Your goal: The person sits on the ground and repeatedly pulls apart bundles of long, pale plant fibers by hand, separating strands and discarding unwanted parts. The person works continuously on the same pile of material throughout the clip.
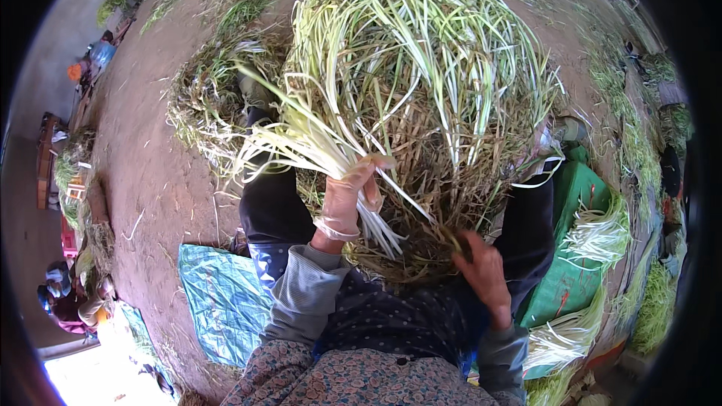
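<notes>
My left hand (352,180), in a thin translucent glove with a band at the wrist, grips a bunch of blanched chives (316,144). Their pale leaves fan out to the left, and the white stem ends (378,231) hang below my fist. One single white stalk (403,192) slants from that hand down towards my right hand (485,270). The bare right fingers, slightly blurred, pinch brown withered matter at the stalk's lower end. Before me rises a large heap of chives (417,56), green and white on top, with dry brown leaves (423,141) tangled in its near side.
Trimmed white bundles (598,231) lie on a green sheet (564,259) to my right. A blue-green woven sheet (223,299) covers dirt floor at my left. Withered trimmings (208,96) are piled by my left foot. Another person (62,293) sits at the far left.
</notes>
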{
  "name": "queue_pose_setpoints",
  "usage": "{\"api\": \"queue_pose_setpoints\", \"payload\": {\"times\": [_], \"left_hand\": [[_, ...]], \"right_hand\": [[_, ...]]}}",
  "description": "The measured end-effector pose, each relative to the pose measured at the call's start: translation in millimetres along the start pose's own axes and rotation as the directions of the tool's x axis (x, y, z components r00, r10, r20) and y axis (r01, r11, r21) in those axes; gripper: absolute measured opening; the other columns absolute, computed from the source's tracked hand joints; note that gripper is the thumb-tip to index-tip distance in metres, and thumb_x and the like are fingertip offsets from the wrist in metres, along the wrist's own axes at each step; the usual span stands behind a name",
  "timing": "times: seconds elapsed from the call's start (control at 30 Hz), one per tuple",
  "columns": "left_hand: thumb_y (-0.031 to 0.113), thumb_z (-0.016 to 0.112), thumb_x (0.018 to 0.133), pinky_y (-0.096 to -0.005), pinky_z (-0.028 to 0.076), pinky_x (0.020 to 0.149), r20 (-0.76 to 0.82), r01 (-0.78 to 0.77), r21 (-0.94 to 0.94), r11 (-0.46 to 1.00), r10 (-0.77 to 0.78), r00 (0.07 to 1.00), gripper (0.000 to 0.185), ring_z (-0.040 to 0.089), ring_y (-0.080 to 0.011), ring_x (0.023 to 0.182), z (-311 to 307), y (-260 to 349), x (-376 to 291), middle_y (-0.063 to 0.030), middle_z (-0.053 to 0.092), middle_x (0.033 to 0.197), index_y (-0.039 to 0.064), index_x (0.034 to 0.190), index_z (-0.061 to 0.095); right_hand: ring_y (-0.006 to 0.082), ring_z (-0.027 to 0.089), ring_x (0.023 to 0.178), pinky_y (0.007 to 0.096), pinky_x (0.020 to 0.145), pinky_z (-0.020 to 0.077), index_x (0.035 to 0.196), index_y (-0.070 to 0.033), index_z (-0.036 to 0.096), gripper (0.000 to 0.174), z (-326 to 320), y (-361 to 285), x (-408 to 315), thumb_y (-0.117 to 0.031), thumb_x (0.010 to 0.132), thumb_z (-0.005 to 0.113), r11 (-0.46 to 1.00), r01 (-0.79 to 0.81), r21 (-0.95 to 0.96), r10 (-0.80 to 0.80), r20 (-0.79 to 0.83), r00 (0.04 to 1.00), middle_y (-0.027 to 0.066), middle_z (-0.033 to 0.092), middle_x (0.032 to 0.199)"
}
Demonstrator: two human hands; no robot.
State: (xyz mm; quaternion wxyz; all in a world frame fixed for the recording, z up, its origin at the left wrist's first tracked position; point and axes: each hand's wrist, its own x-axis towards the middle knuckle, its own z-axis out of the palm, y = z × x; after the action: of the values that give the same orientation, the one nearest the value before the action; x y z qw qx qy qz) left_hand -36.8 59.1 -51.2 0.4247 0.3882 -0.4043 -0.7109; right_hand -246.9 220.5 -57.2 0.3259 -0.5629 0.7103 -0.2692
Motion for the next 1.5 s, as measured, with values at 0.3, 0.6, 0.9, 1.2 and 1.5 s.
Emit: {"api": "queue_pose_setpoints", "payload": {"times": [0.3, 0.6, 0.9, 1.2, 1.5], "left_hand": [[0.019, 0.06, 0.086, -0.021, 0.037, 0.039, -0.058, 0.041, 0.159, 0.987, -0.032, 0.998, 0.018, 0.05, -0.0106, 0.043, 26, 0, -16, -0.0017, 0.052, 0.052, 0.001, 0.089, 0.059], [0.016, 0.061, 0.085, -0.0223, 0.037, 0.037, -0.153, -0.022, -0.063, 0.998, 0.012, 0.988, 0.017, 0.049, -0.0119, 0.041, 33, -6, -15, -0.0034, 0.053, 0.053, 0.0, 0.091, 0.058], [0.023, 0.058, 0.087, -0.0215, 0.03, 0.037, -0.308, 0.178, 0.085, 0.98, -0.144, 0.94, 0.022, 0.04, -0.0072, 0.04, -52, -46, -8, 0.0024, 0.044, 0.05, 0.004, 0.093, 0.066], [0.018, 0.062, 0.085, -0.0194, 0.047, 0.052, -0.109, -0.001, 0.033, 0.999, 0.005, 0.994, 0.027, 0.061, -0.0106, 0.063, 7, 4, -21, -0.0095, 0.068, 0.09, 0.005, 0.108, 0.062], [0.016, 0.058, 0.089, -0.0206, 0.046, 0.058, 0.055, 0.086, 0.048, 0.995, -0.088, 0.995, 0.018, 0.058, -0.0085, 0.073, 16, 2, -13, -0.0055, 0.068, 0.093, 0.003, 0.098, 0.067]], "right_hand": [[0.0279, 0.058, 0.09, 0.0369, 0.08, 0.0459, 0.091, 0.002, 0.063, 0.023, 34, -91, 128, -0.018, 0.081, 0.065, 0.842, 0.439, 0.312, -0.392, -0.203, 0.897, 0.0151, 0.06, 0.1], [0.0158, 0.059, 0.088, 0.0266, 0.075, 0.0483, 0.094, 0.003, 0.064, 0.014, 48, -85, 115, -0.005, 0.082, 0.065, 0.616, 0.334, 0.714, -0.196, -0.273, 0.942, 0.0096, 0.06, 0.103], [0.0131, 0.063, 0.077, 0.0218, 0.058, 0.0491, 0.096, -0.004, 0.063, 0.014, -30, -64, 102, -0.014, 0.086, 0.062, 0.458, 0.398, 0.795, 0.08, -0.482, 0.872, 0.0087, 0.065, 0.1], [0.0168, 0.067, 0.068, 0.0214, 0.047, 0.0506, 0.093, -0.003, 0.059, 0.016, 4, -74, 119, -0.018, 0.087, 0.063, 0.354, 0.309, 0.883, 0.044, -0.345, 0.937, 0.0129, 0.068, 0.092], [0.0127, 0.063, 0.069, 0.0226, 0.049, 0.0488, 0.104, -0.007, 0.054, 0.028, 64, -42, 117, -0.032, 0.093, 0.049, 0.674, 0.236, 0.7, -0.058, -0.269, 0.961, 0.009, 0.062, 0.089]]}}
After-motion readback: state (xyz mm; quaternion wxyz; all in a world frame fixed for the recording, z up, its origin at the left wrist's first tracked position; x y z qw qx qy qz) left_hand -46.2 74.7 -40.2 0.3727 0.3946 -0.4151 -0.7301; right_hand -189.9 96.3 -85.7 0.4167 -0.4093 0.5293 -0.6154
